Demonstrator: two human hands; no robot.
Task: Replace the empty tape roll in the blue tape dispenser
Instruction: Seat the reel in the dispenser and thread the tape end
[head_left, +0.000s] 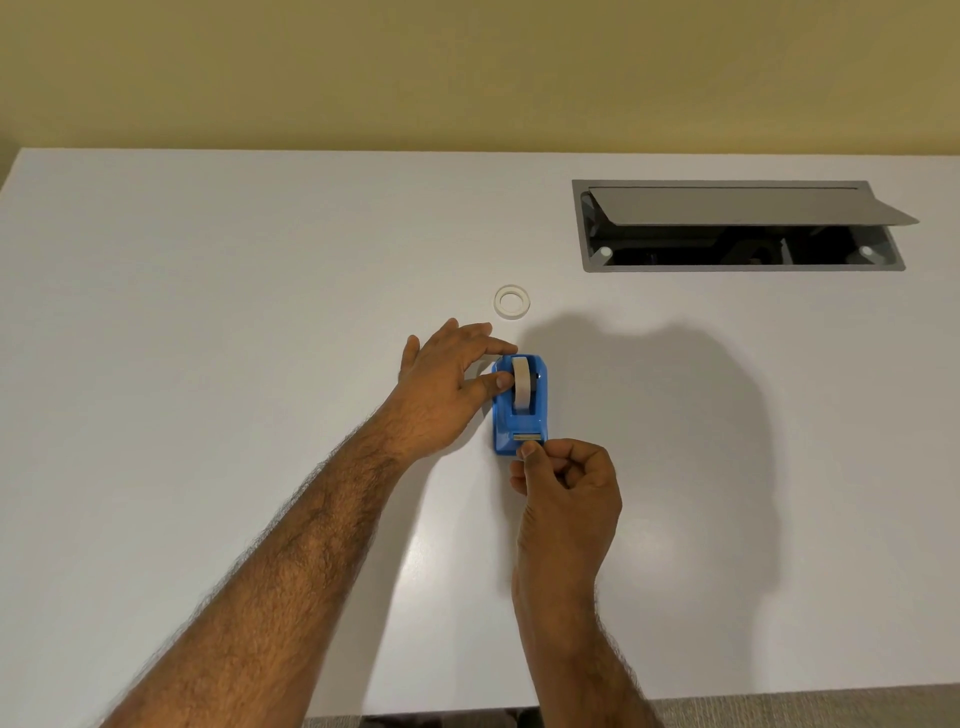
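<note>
The blue tape dispenser (506, 423) stands on the white table (208, 364) with its cutter end toward me. A pale tape roll (521, 383) sits upright in its cradle. My left hand (447, 387) grips the dispenser's left side, thumb against the roll and fingers curled over the far end. My right hand (563, 483) is at the cutter end, thumb and forefinger pinched together at the blade; whether a tape end lies between them is too small to tell. A thin white ring, the other roll (512, 301), lies flat on the table just beyond the dispenser.
A grey cable hatch (740, 226) with its lid propped open is set into the table at the back right. A yellow wall runs behind the table. The table's near edge lies close below my forearms.
</note>
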